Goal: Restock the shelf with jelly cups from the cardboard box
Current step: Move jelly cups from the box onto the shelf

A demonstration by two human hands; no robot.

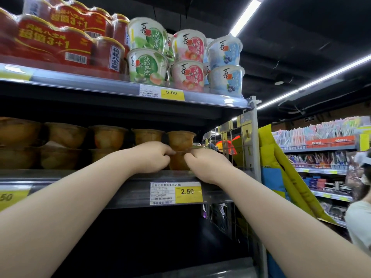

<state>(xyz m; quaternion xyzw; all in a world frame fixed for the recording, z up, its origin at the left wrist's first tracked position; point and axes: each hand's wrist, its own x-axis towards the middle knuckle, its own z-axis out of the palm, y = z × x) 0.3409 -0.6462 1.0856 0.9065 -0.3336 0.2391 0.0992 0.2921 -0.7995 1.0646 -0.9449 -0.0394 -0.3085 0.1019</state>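
Both forearms reach up and forward to the middle shelf (pixel 90 187), just above the 2.50 price tag (pixel 176 192). The left hand (pixel 153 157) and right hand (pixel 206 167) meet on either side of one amber cup (pixel 178 162) standing at the right end of the shelf, near its front edge. Each hand is narrow, its fingers curled in and pinching the cup up by the rim, the left from the left side and the right from the right. Nothing else is in either hand.

The cup looks light and small, a clear plastic pot with a sealed film top. Its wall is probably smooth and a little slippery and likely gives under a hard squeeze, so the stiff rim or a two-sided hold low on the wall seems the safest grip. A second cup (pixel 180 139) sits on top of it and could tip if the lower one is nudged.

To the left, a row (pixel 108 137) of like cups runs along the shelf, stacked two high. The cardboard box is not in view. Above, the upper shelf (pixel 90 83) carries tubs (pixel 186 63) in green, pink and blue, and red packs (pixel 54 41). Farther right stands a wire rack (pixel 230 137), and a person (pixel 359 217) is at the frame edge.
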